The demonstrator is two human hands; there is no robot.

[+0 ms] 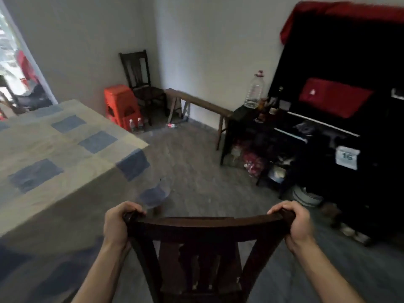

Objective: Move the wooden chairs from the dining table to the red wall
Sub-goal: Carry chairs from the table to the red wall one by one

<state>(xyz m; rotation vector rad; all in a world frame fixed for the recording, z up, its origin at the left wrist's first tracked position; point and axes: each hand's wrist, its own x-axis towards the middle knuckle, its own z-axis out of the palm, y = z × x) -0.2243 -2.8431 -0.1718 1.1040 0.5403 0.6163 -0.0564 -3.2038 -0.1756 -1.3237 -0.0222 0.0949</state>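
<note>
A dark wooden chair stands right in front of me at the bottom centre, its back toward me. My left hand grips the left end of its top rail. My right hand grips the right end. The dining table, under a cream cloth with blue squares, fills the left side, just left of the chair. A second dark wooden chair stands in the far corner against the white wall. No red wall shows in this view.
Red plastic stools with small bottles sit beside the corner chair. A wooden bench runs along the back wall. A black piano with red cloth, a large clear bottle and floor clutter line the right. Grey floor lies ahead.
</note>
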